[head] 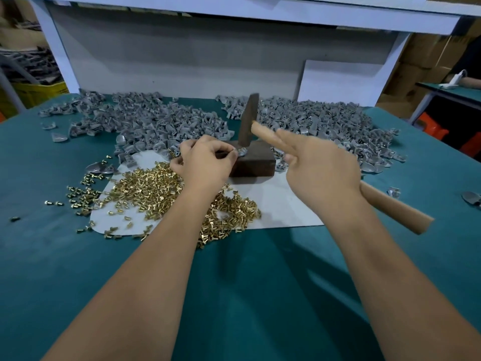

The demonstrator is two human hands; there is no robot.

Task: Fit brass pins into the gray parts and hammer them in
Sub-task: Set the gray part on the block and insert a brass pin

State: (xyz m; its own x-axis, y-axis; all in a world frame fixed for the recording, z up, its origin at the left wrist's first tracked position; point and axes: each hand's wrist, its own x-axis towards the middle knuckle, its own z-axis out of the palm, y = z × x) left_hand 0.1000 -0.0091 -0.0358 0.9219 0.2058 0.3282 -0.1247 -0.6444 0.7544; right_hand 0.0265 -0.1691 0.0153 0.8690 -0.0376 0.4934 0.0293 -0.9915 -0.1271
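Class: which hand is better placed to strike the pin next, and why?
Right. The right hand grips the hammer, whose head is over the block, while the left hand steadies the gray part.

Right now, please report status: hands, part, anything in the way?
Left hand pinching gray part on block. Right hand grip on hammer, head on part. Nothing blocking.

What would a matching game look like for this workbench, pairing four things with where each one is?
Things:
1. hammer
2. brass pins
3. gray parts
4. dark block

Places:
A. heaped along the far side of the table
B. between the two hands, on the white sheet
C. gripped in the right hand
D. scattered under the left hand and forearm

Pairs: 1-C, 2-D, 3-A, 4-B
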